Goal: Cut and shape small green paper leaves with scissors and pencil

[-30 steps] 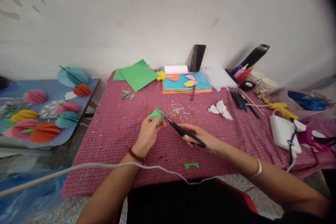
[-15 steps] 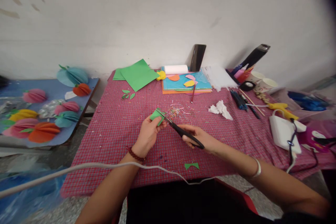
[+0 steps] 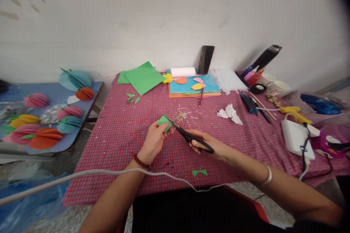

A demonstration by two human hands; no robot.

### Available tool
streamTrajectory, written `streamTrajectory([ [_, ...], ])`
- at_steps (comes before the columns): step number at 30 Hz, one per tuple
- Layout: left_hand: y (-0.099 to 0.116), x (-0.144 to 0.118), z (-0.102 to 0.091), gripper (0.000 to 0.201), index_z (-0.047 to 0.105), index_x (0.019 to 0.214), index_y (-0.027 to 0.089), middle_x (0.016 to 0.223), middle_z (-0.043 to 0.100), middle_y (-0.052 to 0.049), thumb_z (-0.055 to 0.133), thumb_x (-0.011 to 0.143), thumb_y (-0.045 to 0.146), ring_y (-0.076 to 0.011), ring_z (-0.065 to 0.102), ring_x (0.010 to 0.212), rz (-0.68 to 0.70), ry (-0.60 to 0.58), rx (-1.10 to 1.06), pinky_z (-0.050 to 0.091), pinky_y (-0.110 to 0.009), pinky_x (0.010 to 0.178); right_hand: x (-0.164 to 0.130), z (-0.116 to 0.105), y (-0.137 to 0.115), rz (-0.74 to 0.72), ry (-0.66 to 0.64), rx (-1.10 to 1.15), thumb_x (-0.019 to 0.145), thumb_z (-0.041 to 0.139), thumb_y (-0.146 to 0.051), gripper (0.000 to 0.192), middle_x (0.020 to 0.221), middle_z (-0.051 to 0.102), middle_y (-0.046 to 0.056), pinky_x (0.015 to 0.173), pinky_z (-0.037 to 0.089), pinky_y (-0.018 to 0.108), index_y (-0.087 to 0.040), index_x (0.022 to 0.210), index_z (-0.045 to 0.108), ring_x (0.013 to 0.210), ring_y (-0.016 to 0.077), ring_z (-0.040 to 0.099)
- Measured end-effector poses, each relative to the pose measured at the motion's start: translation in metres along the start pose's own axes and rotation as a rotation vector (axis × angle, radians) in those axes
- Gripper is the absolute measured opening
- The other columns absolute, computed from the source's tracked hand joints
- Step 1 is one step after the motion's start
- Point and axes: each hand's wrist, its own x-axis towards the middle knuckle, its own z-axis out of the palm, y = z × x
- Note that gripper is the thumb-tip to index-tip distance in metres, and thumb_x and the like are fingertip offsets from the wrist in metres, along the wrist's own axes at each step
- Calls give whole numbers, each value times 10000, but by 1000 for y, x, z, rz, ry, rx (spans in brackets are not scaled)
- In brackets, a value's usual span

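Tabletop (image 3: 115,142), covered in red checked cloth, is spread beneath the left grip (image 3: 154,139) and the right grip (image 3: 203,142). A stack of coloured sheets (image 3: 182,89) is placed beyond both grips, well apart from them. Green sheets (image 3: 144,78) are laid beyond the left grip, slightly to its left. Scissors (image 3: 195,140) are held in the right grip, which is closed around the black handles; the blades are directed away from it, leftward, to the fingertips of the left grip. Crumpled white paper (image 3: 232,113) is noted beyond the right grip and to its right. Paper shreds (image 3: 185,116) are scattered just beyond the two grips, near the blades. A small green piece (image 3: 162,122) is pinched in the left grip, thumb on top; its free part is extended past the fingertips, and the blades are set along its right edge. Blade opening cannot be told. A green scrap (image 3: 199,172) is located on the wearer's side of the right grip. Green leaf shapes (image 3: 137,99) are grouped beyond the left grip, to its left.
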Motion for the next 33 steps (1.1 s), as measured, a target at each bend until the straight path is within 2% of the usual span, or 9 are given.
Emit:
streamTrajectory([
  [20,-6,-3,2,172,633,724,133,666,639,2,751,615,195,-107,590,579,-44,-27,26,511,-264,607,-2,10,5,37,74,20,806,630,-499,666,550,407,-72,424,264,207,-142,1340,454,448,60,344],
  [26,-5,-3,2,168,627,744,138,684,642,-3,736,632,201,-106,594,589,-38,-35,44,514,-263,608,-1,8,2,46,120,-27,832,606,-464,605,515,397,-83,401,279,201,-150,1331,469,399,55,341],
  [28,-5,-2,0,177,622,754,139,693,648,-11,733,635,208,-118,605,608,-31,-39,55,515,-268,605,-2,-4,0,13,172,-124,822,623,-426,572,585,496,-51,446,358,207,-177,1320,489,451,70,430],
  [30,-4,-1,-2,189,618,763,137,702,659,-24,732,637,220,-130,617,624,-23,-44,71,516,-272,605,-8,-23,-3,-73,270,-290,799,650,-365,525,827,637,21,605,470,254,-207,1285,530,654,121,584],
  [32,-3,-1,-3,197,613,759,137,682,656,-24,736,632,224,-130,615,607,-13,-44,89,513,-268,590,-21,-47,-3,-168,401,-510,808,620,-308,470,1112,641,67,816,487,328,-228,1266,554,940,191,621],
  [33,-3,0,-3,198,611,752,137,662,647,-15,739,626,221,-123,605,588,-8,-42,98,508,-260,573,-29,-58,-2,-179,477,-655,818,590,-287,453,1160,632,73,863,476,357,-236,1267,559,1004,215,611],
])
